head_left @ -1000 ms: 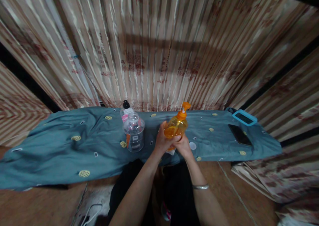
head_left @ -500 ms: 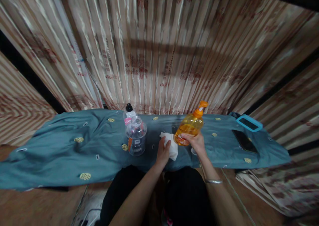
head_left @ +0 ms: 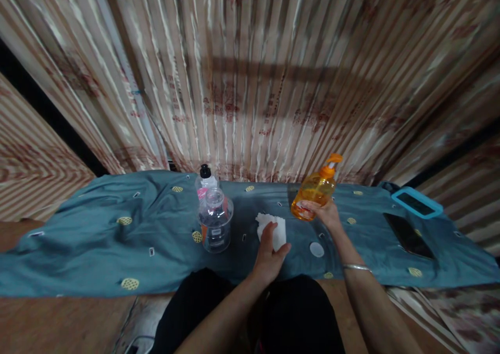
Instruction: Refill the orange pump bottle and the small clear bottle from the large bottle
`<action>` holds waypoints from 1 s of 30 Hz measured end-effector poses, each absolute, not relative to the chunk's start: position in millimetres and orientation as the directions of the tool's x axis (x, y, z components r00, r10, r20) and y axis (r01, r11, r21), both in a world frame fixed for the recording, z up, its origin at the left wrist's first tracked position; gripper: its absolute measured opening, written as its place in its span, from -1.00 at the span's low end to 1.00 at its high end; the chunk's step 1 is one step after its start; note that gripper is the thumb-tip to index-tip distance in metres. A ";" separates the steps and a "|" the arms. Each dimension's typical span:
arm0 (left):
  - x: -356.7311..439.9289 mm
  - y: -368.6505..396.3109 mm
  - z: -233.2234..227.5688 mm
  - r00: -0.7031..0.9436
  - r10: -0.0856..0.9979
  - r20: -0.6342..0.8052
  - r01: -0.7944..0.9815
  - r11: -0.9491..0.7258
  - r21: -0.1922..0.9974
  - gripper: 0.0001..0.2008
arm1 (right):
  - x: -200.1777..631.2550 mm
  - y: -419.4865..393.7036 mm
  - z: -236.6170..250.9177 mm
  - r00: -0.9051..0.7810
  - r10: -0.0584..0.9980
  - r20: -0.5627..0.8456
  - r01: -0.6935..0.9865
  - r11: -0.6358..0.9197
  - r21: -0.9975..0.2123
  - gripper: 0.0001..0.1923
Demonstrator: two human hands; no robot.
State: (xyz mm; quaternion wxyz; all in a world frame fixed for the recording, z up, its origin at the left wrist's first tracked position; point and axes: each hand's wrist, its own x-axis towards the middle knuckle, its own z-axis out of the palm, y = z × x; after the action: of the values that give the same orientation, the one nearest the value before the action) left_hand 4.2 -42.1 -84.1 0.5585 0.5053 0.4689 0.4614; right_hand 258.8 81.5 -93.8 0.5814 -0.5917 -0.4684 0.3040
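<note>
The right hand point(head_left: 327, 214) is wrapped around an orange pump bottle point(head_left: 317, 188), right of the frame's middle. The bottle tips to the right. The left hand point(head_left: 270, 257), low in the middle, has thumb and fingers apart over a white tissue point(head_left: 280, 229). A clear jar point(head_left: 215, 226) stands left of the middle.

Dim light; a dark shadow band crosses the curtain point(head_left: 246, 135) beyond the far edge of the counter point(head_left: 94, 250); sides stretched, blurry.
</note>
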 end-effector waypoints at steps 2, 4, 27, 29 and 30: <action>2.8 -43.9 -81.3 0.149 0.987 -0.053 -0.019 0.056 0.998 -0.38 | 264.1 78.2 -87.8 0.268 0.956 0.120 0.214 0.062 -0.975 -0.60; 1.5 -45.8 -78.4 0.170 0.984 -0.055 0.003 0.055 0.998 -0.39 | 270.9 76.3 -80.5 0.178 0.982 0.061 0.231 0.019 -0.973 -0.60; 1.9 -46.5 -78.2 0.172 0.983 -0.071 0.062 0.062 0.996 -0.37 | 276.8 103.2 -61.8 0.164 0.984 -0.068 0.321 -0.118 -0.940 -0.54; 2.1 -45.2 -83.5 0.147 0.987 -0.071 0.065 0.062 0.996 -0.34 | 275.1 88.2 -66.0 0.277 0.960 -0.044 0.364 -0.147 -0.920 -0.52; 2.5 -44.6 -86.5 0.126 0.990 -0.070 0.059 0.063 0.996 -0.33 | 273.4 78.4 -69.0 0.335 0.942 -0.034 0.391 -0.172 -0.904 -0.51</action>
State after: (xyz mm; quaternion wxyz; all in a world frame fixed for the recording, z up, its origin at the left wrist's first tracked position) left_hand 2.5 -44.6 -86.5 0.5333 0.5276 0.4970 0.4362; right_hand 273.4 78.4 -69.0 0.4293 -0.6950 -0.4793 0.3208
